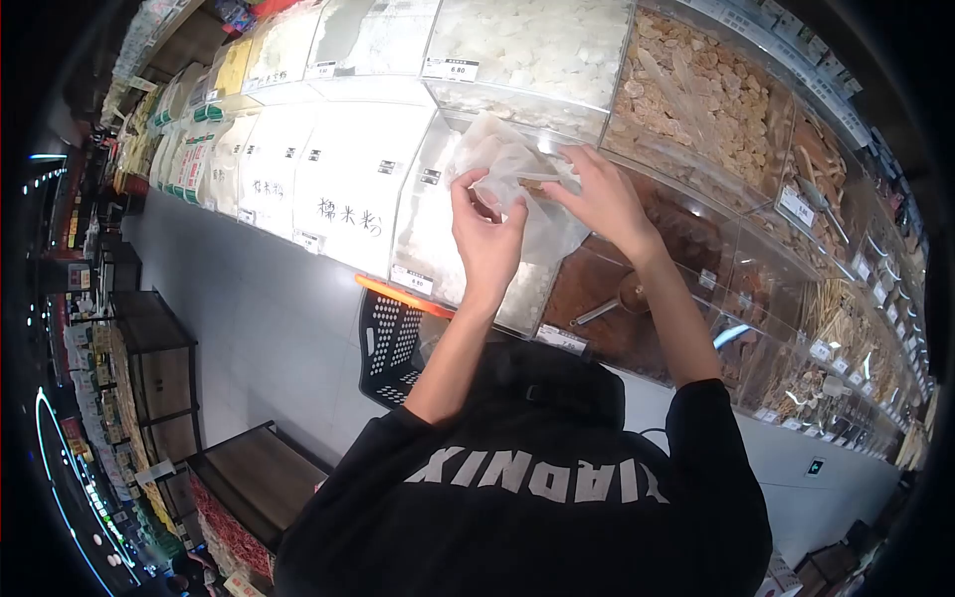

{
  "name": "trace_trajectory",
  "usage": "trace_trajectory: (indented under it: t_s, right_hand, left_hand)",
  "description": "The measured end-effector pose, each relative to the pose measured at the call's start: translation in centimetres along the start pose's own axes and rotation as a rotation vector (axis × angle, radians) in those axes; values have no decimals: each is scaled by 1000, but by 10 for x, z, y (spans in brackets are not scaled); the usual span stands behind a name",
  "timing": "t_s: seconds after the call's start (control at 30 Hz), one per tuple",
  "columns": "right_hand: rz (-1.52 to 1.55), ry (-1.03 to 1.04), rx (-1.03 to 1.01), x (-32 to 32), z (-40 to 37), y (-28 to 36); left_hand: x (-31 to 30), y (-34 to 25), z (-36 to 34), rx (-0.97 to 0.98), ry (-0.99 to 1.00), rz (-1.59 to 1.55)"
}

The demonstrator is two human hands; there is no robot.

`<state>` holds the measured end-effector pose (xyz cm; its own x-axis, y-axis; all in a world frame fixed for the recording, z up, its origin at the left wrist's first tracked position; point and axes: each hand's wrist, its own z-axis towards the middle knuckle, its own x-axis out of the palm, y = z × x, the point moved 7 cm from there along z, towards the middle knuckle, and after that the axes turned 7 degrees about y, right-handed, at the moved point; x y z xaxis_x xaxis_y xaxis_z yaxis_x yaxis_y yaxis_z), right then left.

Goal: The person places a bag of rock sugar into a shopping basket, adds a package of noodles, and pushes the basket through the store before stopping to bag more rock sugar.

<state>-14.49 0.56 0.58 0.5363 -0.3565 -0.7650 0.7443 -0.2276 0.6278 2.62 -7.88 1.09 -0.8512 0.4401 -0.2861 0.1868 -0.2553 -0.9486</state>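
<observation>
A thin, translucent plastic bag (542, 214) is held between my hands above a bin of white flakes (428, 234). My left hand (485, 234) has its thumb and fingers curled round the left side of the bag. On the right side, my right hand (602, 199) pinches the bag near its upper part, with the fingertips partly hidden by the plastic. To the right of the bag lies a bin of brown powder (587, 284) with a scoop (629, 294) in it.
White bins (348, 179) with handwritten labels stand at the left. Behind are bins of pale flakes (527, 50) and light brown slices (686, 99). A black basket (390, 333) with an orange handle (403, 296) hangs near my left forearm. Shelves (159, 378) stand at the far left.
</observation>
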Motion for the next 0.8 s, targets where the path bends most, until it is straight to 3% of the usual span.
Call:
trace_trajectory:
  t_s: [0.1, 0.2, 0.37, 0.43, 0.5, 0.6, 0.7, 0.73, 0.8]
  right_hand:
    - [-72, 36, -16, 11, 3, -8]
    - [-151, -61, -65, 6, -1, -17]
    - [-74, -85, 191, -12, -14, -58]
    - [-72, -69, 168, -16, -20, -58]
    - [-70, -46, 145, -17, -26, -58]
    - [-48, -34, 142, -13, -31, -61]
    - [-4, -16, 97, -6, -27, -66]
    - [10, -14, 87, -6, -28, -66]
    - [24, -7, 72, -4, -30, -68]
  left_hand:
    - [6, -1, -11, -13, -48, 118]
    - [5, 22, -21, -91, -4, 111]
    - [-24, 24, -44, -80, 31, 145]
    - [-34, 22, -52, -93, 121, 174]
    - [-37, 4, -64, -49, 73, 255]
    - [2, -46, -92, 222, 173, 435]
    - [78, -71, -120, 441, 553, 594]
    - [100, -56, -114, 472, 647, 695]
    - [121, -23, -88, 448, 610, 1075]
